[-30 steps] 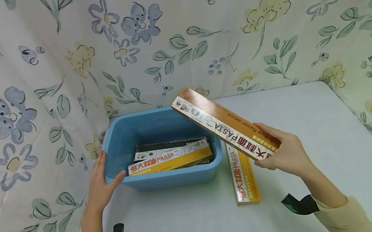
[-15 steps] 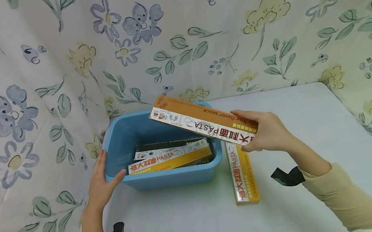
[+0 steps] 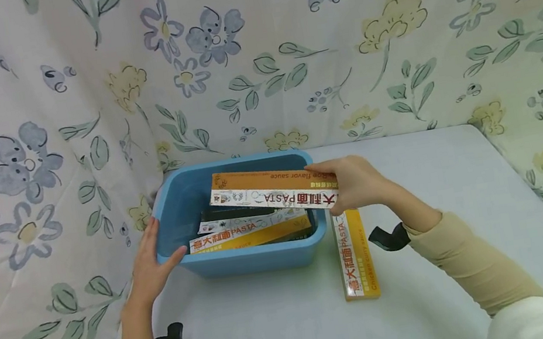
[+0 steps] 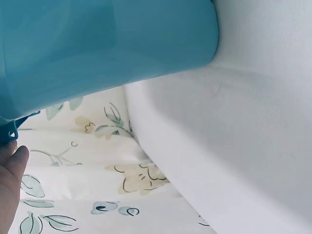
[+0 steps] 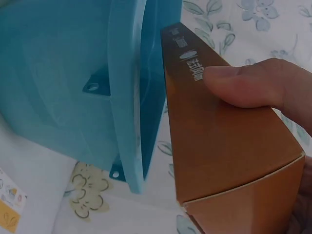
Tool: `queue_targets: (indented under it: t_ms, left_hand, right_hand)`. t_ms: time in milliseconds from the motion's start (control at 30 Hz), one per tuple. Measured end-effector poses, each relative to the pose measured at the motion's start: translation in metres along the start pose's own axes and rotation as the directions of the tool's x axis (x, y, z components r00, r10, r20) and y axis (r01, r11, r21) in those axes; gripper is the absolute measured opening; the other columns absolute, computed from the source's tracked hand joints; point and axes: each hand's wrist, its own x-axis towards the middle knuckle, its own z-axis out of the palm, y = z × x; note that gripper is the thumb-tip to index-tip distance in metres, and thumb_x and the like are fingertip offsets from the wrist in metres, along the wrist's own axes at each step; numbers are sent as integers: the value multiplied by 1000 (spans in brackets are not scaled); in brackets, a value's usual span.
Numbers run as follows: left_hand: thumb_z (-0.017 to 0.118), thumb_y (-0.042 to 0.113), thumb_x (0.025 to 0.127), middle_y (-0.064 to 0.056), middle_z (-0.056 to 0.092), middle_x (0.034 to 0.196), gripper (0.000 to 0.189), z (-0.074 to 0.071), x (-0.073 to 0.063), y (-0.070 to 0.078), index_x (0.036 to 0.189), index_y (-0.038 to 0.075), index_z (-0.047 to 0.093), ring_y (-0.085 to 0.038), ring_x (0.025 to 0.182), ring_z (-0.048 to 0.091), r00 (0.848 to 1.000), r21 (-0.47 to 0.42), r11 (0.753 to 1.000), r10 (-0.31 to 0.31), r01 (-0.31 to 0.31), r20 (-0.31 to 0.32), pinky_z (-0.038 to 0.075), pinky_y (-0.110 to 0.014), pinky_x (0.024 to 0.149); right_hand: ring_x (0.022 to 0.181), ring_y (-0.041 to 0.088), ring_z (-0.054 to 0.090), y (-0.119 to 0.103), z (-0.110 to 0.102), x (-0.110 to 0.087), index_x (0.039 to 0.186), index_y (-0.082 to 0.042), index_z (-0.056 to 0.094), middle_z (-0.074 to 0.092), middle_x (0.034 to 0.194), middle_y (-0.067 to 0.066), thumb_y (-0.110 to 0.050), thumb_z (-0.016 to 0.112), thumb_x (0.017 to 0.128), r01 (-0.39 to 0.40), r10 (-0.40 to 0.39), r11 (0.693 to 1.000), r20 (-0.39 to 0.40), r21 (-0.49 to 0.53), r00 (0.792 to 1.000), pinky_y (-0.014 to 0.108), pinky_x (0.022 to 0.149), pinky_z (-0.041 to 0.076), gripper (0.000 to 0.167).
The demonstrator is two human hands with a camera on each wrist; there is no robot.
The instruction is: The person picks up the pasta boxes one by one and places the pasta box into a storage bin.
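Note:
My right hand grips one end of an orange-brown and white pasta box, holding it over a blue plastic bin. Thumb on its brown face, the right hand shows close up in the right wrist view. Inside the bin lie a yellow pasta box, a black one behind it, and other boxes partly hidden. At the bin's left end my left hand touches the rim, fingers extended and thumb apart at the front corner. Only fingertips of it show in the left wrist view.
Right of the bin, a yellow chicken curry pasta box lies lengthwise on the white table. Flower-printed cloth hangs behind the table and along its left side.
My right hand has carried the brown pasta box left and down, from beyond the bin's right edge to over its opening. The box has turned closer to level. My left hand stays at the rim.

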Motion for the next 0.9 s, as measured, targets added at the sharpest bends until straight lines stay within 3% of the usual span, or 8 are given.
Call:
queue_targets:
  t_ms: [200,300,467,600,767,900]
  left_hand:
    - [68,36,86,-18,10,161,93,-1,0,1,156,5,15,-47,143,13,1000,1,1000,-4,4,1,20,-73,103]
    - [68,36,87,-18,9,161,93,-1,0,1,156,5,14,-47,144,12,1000,-3,1000,-4,4,6,20,-73,103]
    - [68,37,87,-19,11,161,92,-1,0,-1,155,4,16,-46,144,12,1000,-10,1000,16,-16,3,18,-73,104]
    - [68,38,87,-19,11,161,93,0,1,-2,155,4,16,-45,144,12,1000,-6,1000,29,-29,-1,17,-72,105]
    - [68,39,87,-18,11,161,92,1,2,-5,156,5,16,-44,145,11,999,-7,999,33,-33,1,18,-72,105]
    - [68,38,87,-19,11,161,92,1,2,-6,155,4,17,-45,144,12,999,-6,999,35,-35,-5,18,-73,104]
  right_hand:
    - [73,21,55,-7,-1,23,136,-1,55,69,114,12,-8,87,59,43,-40,997,63,-59,997,31,59,47,84]
    - [76,22,56,-9,1,35,137,-3,55,68,114,11,-8,88,59,53,-45,995,95,-89,994,32,61,49,84]
    - [79,21,56,-12,7,58,138,-5,54,68,116,9,-9,86,60,35,-13,989,152,-145,988,30,61,49,85]
    - [64,19,56,-17,13,75,141,-7,52,69,114,9,-6,83,62,13,33,979,222,-202,974,25,49,43,85]
    - [42,12,43,-24,19,92,143,-12,50,71,110,6,-4,80,65,-7,87,964,292,-266,953,22,41,33,84]
    - [49,11,32,-27,27,102,142,-13,52,68,119,4,-9,82,65,12,89,949,302,-315,949,22,44,28,82]
